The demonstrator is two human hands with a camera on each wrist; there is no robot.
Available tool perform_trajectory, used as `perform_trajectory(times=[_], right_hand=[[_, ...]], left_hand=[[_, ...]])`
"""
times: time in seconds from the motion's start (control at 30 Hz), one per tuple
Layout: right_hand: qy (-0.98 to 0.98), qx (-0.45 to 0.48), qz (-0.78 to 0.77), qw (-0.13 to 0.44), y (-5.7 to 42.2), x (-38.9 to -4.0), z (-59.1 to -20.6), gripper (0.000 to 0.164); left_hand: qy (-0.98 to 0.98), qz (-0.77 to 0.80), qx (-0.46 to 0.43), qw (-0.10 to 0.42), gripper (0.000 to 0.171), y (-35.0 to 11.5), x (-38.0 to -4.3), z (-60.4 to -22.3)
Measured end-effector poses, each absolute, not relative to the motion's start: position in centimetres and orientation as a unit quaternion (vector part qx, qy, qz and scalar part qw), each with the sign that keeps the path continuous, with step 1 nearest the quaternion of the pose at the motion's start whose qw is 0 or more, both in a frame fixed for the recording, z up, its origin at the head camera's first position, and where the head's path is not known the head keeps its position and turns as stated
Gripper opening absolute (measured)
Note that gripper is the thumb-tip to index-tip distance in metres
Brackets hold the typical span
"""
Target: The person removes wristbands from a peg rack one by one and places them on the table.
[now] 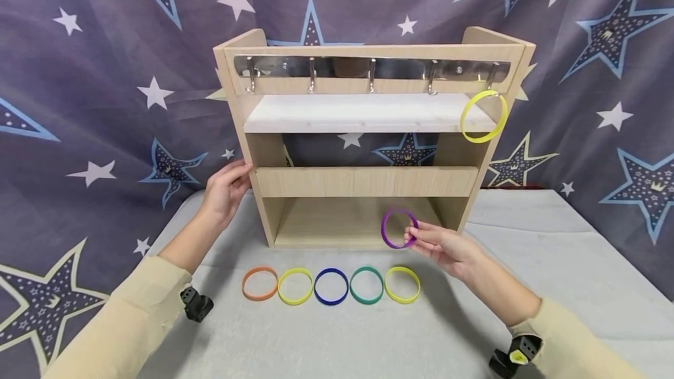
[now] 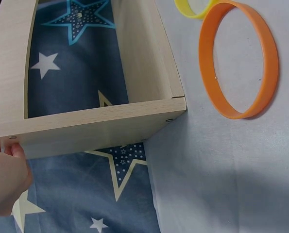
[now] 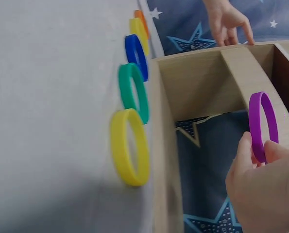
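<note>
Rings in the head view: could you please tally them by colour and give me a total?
Yellow rings: 3
Orange ring: 1
Blue ring: 1
Green ring: 1
Purple ring, pinched by the right hand: 1
Total: 7

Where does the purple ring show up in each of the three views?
Head: purple ring, centre-right, pinched by the right hand before the wooden shelf.
Left wrist: not in view.
Right wrist: right side, above the thumb.
Shared landmark: the wooden shelf.
</note>
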State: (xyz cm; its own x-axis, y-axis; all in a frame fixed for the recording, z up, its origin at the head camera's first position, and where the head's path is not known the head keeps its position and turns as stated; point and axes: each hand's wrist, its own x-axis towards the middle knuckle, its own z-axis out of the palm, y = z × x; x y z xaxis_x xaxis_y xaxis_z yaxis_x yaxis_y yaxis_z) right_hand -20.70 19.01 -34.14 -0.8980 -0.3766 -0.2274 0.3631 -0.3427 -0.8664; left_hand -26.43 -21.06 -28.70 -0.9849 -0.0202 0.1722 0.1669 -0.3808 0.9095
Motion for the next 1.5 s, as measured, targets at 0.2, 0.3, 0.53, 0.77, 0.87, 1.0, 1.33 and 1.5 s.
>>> perform_trajectory(times=[0.2, 0.3, 0.53, 0.77, 0.87, 1.0, 1.33, 1.5], right_hand=[[0.572, -0.030, -0.780, 0.250, 19.7, -20.3, -35.6, 0.048], [0.581, -0.055, -0.766, 0.269, 20.4, -20.2, -36.3, 0.019], [0.629, -0.106, -0.714, 0.289, 22.3, -20.3, -37.4, 0.015], [0.687, -0.114, -0.661, 0.280, 24.4, -20.1, -37.7, 0.035], [0.696, -0.119, -0.650, 0.279, 25.3, -20.1, -37.9, 0.041], [0.693, -0.128, -0.649, 0.288, 26.7, -20.0, -38.3, 0.033], [0.701, -0.123, -0.640, 0.288, 28.9, -19.8, -38.7, 0.025], [0.726, -0.110, -0.619, 0.277, 28.7, -19.9, -39.1, 0.032]], left_hand=[[-0.553, -0.829, -0.065, 0.057, 0.018, -20.9, -26.5, -28.6], [-0.557, -0.826, -0.064, 0.057, 0.016, -20.8, -26.5, -28.5], [-0.564, -0.821, -0.066, 0.058, 0.016, -20.7, -26.6, -28.3], [-0.566, -0.819, -0.063, 0.063, 0.017, -20.6, -26.5, -28.2], [-0.561, -0.823, -0.060, 0.063, 0.018, -20.6, -26.5, -28.2], [-0.560, -0.824, -0.054, 0.060, 0.018, -20.6, -26.5, -28.3], [-0.561, -0.823, -0.053, 0.066, 0.022, -20.7, -26.3, -28.5], [-0.565, -0.821, -0.055, 0.066, 0.021, -20.8, -26.3, -28.6]])
